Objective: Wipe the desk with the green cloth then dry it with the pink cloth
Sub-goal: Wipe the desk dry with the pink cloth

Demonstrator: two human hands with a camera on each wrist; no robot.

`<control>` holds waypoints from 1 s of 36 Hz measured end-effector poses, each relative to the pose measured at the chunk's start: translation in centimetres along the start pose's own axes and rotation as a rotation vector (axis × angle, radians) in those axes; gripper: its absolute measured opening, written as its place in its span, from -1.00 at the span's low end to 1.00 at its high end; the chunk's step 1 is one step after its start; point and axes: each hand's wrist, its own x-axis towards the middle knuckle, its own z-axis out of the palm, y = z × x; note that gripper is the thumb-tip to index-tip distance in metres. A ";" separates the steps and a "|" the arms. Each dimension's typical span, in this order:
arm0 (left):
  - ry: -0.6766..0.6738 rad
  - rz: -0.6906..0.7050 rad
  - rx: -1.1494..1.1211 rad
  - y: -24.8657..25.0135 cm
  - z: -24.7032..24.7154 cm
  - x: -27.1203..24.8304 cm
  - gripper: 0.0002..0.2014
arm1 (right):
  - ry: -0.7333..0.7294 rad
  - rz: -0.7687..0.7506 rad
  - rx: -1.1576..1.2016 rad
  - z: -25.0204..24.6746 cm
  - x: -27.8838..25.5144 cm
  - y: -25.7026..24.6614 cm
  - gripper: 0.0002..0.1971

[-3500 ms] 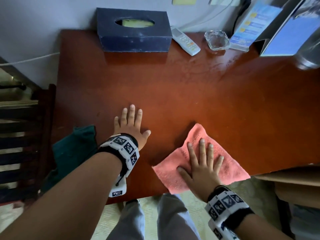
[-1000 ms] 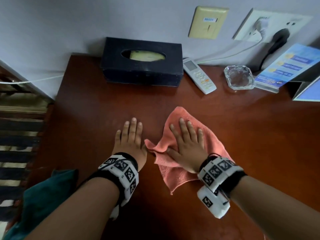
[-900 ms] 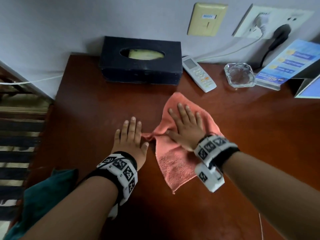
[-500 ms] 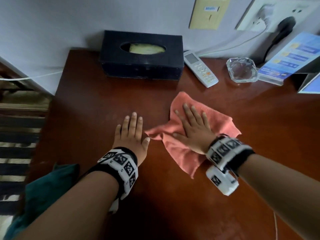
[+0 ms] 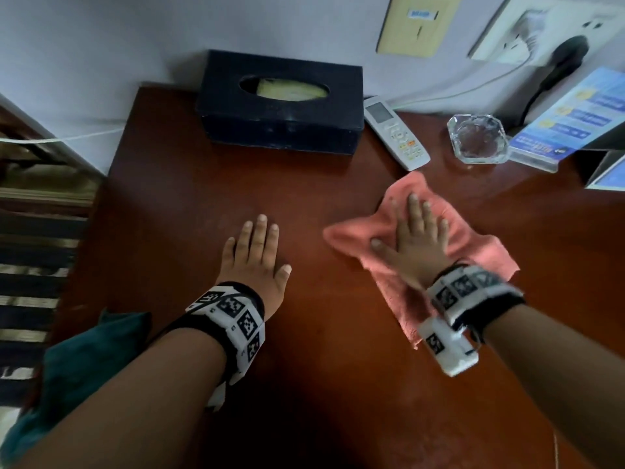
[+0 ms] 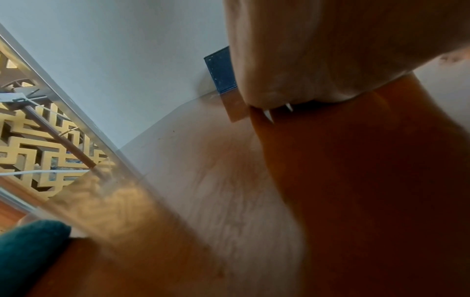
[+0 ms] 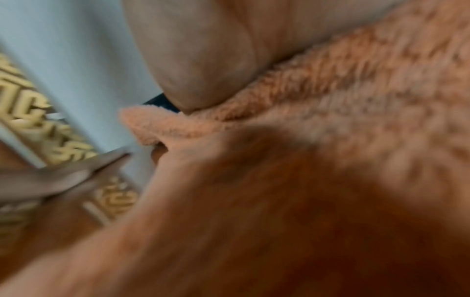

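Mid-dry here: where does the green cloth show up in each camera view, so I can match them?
Head: green cloth at lower left, at the desk's left edge behind the left forearm.
Left wrist: green cloth in the bottom left corner.
Right wrist: not in view; the pink cloth fills it.
Shared landmark: dark blue tissue box, whose corner shows in the left wrist view.

No readable writing anywhere

The blue leaflet (image 5: 575, 120) at the desk's (image 5: 203, 204) far right corner carries rows of print, the wall plate (image 5: 417, 23) a small blue label, the remote (image 5: 395, 133) button marks, and both wristbands black-and-white square codes; all are too blurred or small to read.
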 end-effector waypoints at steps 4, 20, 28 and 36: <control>0.009 -0.010 0.017 0.1 0.1 0.2 -0.36 | -0.124 -0.242 -0.029 2.1 -3.5 -2.5 -0.15; 0.081 -0.020 -0.016 -0.1 1.0 0.6 -0.20 | -0.060 -0.138 -0.016 -2.4 4.6 -2.5 -0.16; 0.082 -0.037 0.022 0.1 0.7 0.6 -0.35 | -0.072 -0.299 -0.051 2.3 -3.1 -2.7 -0.19; 0.111 -0.036 0.012 0.2 0.8 0.4 -0.36 | -0.166 -0.487 -0.124 6.5 -12.0 -2.8 -0.21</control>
